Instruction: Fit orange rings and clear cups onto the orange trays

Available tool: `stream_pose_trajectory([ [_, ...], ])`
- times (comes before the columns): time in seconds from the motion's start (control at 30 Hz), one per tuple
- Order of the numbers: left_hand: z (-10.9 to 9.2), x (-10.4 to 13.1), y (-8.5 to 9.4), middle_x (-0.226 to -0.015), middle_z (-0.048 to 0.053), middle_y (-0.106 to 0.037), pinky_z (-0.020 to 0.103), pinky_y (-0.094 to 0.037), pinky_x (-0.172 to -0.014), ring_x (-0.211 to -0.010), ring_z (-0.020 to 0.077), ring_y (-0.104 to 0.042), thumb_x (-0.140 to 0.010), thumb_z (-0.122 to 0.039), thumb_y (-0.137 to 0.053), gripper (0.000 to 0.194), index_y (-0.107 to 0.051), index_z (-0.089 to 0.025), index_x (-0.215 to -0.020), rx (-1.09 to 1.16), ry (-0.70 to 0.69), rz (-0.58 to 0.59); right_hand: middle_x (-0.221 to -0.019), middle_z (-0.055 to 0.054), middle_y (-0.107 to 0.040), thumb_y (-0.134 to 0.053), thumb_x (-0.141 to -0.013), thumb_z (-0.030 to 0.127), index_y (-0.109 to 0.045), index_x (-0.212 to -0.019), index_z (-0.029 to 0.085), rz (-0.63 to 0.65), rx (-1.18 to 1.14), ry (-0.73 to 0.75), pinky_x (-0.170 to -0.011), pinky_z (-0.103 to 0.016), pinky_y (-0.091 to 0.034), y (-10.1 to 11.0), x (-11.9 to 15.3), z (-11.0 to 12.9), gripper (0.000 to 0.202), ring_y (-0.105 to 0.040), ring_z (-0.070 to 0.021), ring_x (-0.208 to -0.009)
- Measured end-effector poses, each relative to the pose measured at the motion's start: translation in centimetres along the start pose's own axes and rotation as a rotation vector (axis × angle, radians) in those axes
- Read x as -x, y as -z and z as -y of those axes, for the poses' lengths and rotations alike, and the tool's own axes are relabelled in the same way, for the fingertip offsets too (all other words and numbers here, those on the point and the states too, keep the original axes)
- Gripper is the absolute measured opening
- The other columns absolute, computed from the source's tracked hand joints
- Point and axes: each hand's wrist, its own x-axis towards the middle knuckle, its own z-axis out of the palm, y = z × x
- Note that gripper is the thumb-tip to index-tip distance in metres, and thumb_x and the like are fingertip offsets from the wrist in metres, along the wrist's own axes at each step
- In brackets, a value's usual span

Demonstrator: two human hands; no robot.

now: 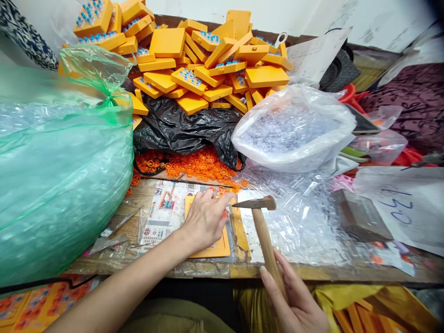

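My right hand is closed around the wooden handle of a hammer. The hammer stands nearly upright, its metal head at the top with the pointed end to the left. Over a flat orange-yellow plastic panel on the bench, my left hand lies palm down. Its thumb and fingers are apart, though some fingertips are hidden. Small orange rings lie in a heap just beyond the left hand, and a few orange bits show beside its fingers on the panel.
Yellow box-like pieces with blue-tipped parts are piled at the back above a black plastic bag. A green bag bulges at the left. At the right are a white bag of clear pieces and a dark metal block.
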Motion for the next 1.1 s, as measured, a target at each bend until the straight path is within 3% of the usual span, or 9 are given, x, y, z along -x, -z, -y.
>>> stream_pose_trajectory([
  [0.17,0.6,1.2,0.4,-0.088,0.006,-0.070,0.042,-0.041,-0.077,-0.085,0.0246,-0.053,-0.083,-0.010,-0.056,0.050,-0.046,-0.013,-0.132,0.053,-0.024,-0.120,-0.123,-0.003,-0.068,-0.065,-0.085,0.026,-0.064,-0.125,0.024,0.022,0.122,0.313,-0.095,-0.025,-0.051,0.1,-0.1,0.9,0.040,-0.067,-0.0199,-0.108],
  [0.33,0.9,2.0,0.0,-0.089,0.006,-0.071,0.041,-0.044,-0.078,-0.086,0.0241,-0.058,-0.080,-0.010,-0.063,0.054,-0.047,-0.013,-0.132,0.080,-0.003,-0.197,-0.116,-0.002,-0.071,-0.058,-0.088,0.014,-0.057,-0.132,0.027,0.143,0.218,0.570,-0.087,-0.017,-0.053,0.0,-0.3,2.2,0.046,-0.070,-0.0161,-0.100],
  [0.43,1.0,2.0,-0.4,-0.087,0.005,-0.072,0.039,-0.045,-0.078,-0.082,0.0222,-0.061,-0.081,-0.011,-0.065,0.052,-0.048,-0.013,-0.130,0.108,-0.012,-0.267,-0.114,-0.002,-0.072,-0.057,-0.089,0.015,-0.055,-0.135,0.027,0.171,0.255,0.558,-0.084,-0.016,-0.054,0.1,-0.2,2.6,0.047,-0.070,-0.0166,-0.099],
  [0.6,1.1,1.9,-0.8,-0.085,0.004,-0.073,0.039,-0.047,-0.076,-0.081,0.0224,-0.061,-0.080,-0.010,-0.066,0.055,-0.047,-0.014,-0.131,0.122,-0.051,-0.341,-0.119,-0.001,-0.069,-0.058,-0.089,0.013,-0.055,-0.133,0.032,0.096,0.221,0.527,-0.085,-0.021,-0.054,0.2,-0.1,2.9,0.048,-0.069,-0.0181,-0.102],
  [0.8,1.4,1.7,-1.1,-0.088,0.004,-0.073,0.040,-0.050,-0.083,-0.088,0.0220,-0.064,-0.078,-0.007,-0.067,0.056,-0.049,-0.017,-0.130,0.194,-0.040,-0.347,-0.117,0.000,-0.071,-0.059,-0.088,0.016,-0.058,-0.132,0.031,0.148,0.253,0.550,-0.083,-0.021,-0.055,0.4,-0.6,3.2,0.046,-0.071,-0.0189,-0.098],
  [0.97,1.7,1.7,-1.3,-0.086,0.001,-0.072,0.039,-0.053,-0.079,-0.080,0.0200,-0.066,-0.078,-0.010,-0.068,0.061,-0.046,-0.020,-0.134,0.256,0.008,-0.304,-0.115,0.004,-0.071,-0.059,-0.088,0.013,-0.053,-0.134,0.040,0.046,0.226,0.529,-0.083,-0.023,-0.056,0.6,-0.5,4.0,0.053,-0.071,-0.0167,-0.095],
  [1.1,1.7,1.7,-1.7,-0.084,-0.001,-0.073,0.039,-0.053,-0.081,-0.081,0.0192,-0.066,-0.074,-0.009,-0.072,0.067,-0.046,-0.023,-0.135,0.302,0.068,-0.313,-0.110,0.002,-0.072,-0.058,-0.088,0.015,-0.057,-0.132,0.034,0.179,0.284,0.557,-0.079,-0.016,-0.054,0.8,-0.8,3.8,0.049,-0.072,-0.0143,-0.089],
])
